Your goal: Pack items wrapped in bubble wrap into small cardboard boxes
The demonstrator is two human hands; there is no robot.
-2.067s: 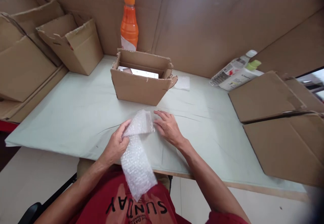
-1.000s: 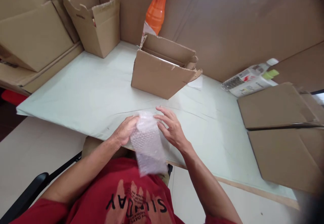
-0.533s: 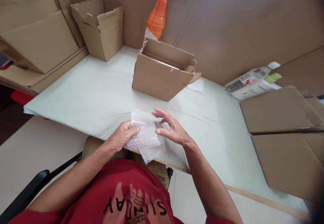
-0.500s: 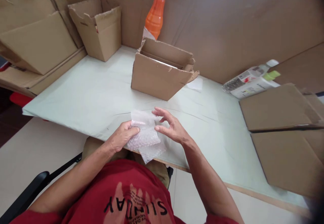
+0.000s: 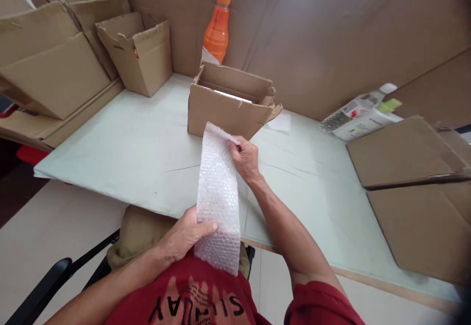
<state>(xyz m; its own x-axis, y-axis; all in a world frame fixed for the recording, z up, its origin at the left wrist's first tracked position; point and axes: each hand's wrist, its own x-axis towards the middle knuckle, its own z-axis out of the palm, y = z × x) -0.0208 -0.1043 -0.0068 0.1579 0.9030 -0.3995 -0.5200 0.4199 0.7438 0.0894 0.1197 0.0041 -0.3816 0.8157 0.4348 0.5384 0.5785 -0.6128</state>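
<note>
Half a second ago crumpled between both hands, the bubble wrap strip (image 5: 217, 192) is now pulled out straight, its long axis running from 12 to 6 o'clock over the near table edge. At its far end the right hand (image 5: 245, 157) pinches the top corner with closed fingers; at 6 o'clock the left hand (image 5: 184, 237) grips the lower part, thumb on the front face. Beneath lies the pale green table (image 5: 121, 148). At 12 o'clock stands an open cardboard box (image 5: 228, 107), an orange bottle (image 5: 216, 28) behind it against cardboard walls; flat cardboard sheets (image 5: 401, 151) lie at 3 o'clock.
</note>
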